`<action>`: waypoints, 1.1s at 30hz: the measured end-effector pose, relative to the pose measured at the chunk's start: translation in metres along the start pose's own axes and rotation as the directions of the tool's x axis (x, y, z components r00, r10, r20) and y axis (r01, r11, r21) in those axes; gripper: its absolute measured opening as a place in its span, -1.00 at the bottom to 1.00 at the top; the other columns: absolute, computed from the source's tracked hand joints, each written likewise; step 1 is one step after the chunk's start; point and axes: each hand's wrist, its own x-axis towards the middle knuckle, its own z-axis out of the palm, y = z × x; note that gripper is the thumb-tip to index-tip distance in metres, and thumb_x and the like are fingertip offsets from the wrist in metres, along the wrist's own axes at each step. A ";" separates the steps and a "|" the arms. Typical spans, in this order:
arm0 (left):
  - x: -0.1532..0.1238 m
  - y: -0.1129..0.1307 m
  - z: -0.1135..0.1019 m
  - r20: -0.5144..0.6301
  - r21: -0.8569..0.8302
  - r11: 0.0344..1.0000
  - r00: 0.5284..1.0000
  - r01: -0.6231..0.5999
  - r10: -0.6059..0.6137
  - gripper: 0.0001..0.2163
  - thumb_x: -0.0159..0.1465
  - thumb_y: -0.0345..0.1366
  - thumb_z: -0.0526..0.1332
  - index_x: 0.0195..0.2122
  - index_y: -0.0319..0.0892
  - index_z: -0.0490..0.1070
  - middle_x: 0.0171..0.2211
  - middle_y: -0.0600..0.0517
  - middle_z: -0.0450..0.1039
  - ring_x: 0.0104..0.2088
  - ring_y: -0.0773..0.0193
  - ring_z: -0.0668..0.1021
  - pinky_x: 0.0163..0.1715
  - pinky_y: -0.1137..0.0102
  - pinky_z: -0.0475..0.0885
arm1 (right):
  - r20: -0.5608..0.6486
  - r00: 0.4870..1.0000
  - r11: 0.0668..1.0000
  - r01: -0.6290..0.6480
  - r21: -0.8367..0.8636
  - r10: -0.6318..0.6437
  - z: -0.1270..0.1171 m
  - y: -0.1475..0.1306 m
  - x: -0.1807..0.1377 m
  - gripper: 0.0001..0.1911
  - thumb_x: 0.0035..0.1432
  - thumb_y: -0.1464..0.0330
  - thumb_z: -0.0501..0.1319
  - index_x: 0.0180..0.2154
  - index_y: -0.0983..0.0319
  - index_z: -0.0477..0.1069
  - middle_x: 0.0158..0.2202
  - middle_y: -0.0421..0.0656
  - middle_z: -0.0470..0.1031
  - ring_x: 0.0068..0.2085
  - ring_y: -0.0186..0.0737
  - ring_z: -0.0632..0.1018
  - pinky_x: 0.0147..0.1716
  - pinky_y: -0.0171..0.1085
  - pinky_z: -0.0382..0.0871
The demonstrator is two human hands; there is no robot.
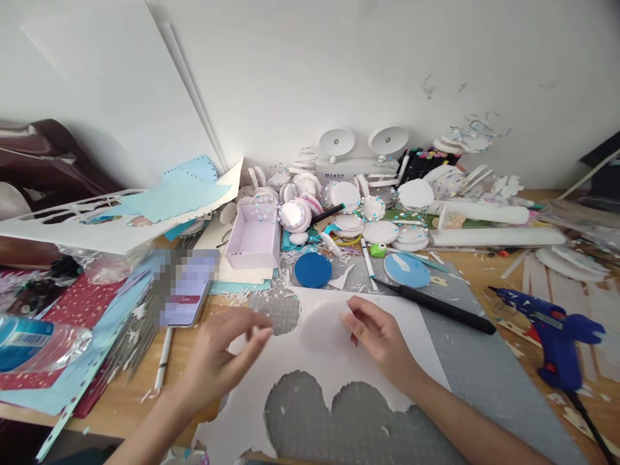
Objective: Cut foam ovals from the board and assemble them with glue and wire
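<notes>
Wooden tabletop, white disc, barcoded bottle

On the table lies a mat, and on the mat a sheet, taken here as the clock's centre. Above the sheet, the right hand holds a disc; the left hand hovers towards 9 o'clock. At 11 o'clock stands a box; at 10, a phone with a pen before it; at 9, a bottle. At 12 spreads a pile of discs, a lamp behind it. At 2, a tool crosses the mat, rolls beyond; at 3 lies a glue gun
</notes>
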 end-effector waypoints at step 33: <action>0.033 -0.007 0.006 0.247 -0.224 0.956 0.960 0.190 -0.133 -0.67 0.24 -0.06 0.19 -0.02 -0.06 0.44 -0.04 -0.05 0.50 -0.10 0.16 0.55 -0.12 0.34 0.48 | 0.074 0.987 0.967 0.157 -0.199 -0.145 -0.003 -0.003 -0.001 -0.75 0.22 0.17 0.14 -0.37 0.20 0.38 -0.37 -0.17 0.38 -0.33 -0.21 0.41 -0.32 -0.32 0.31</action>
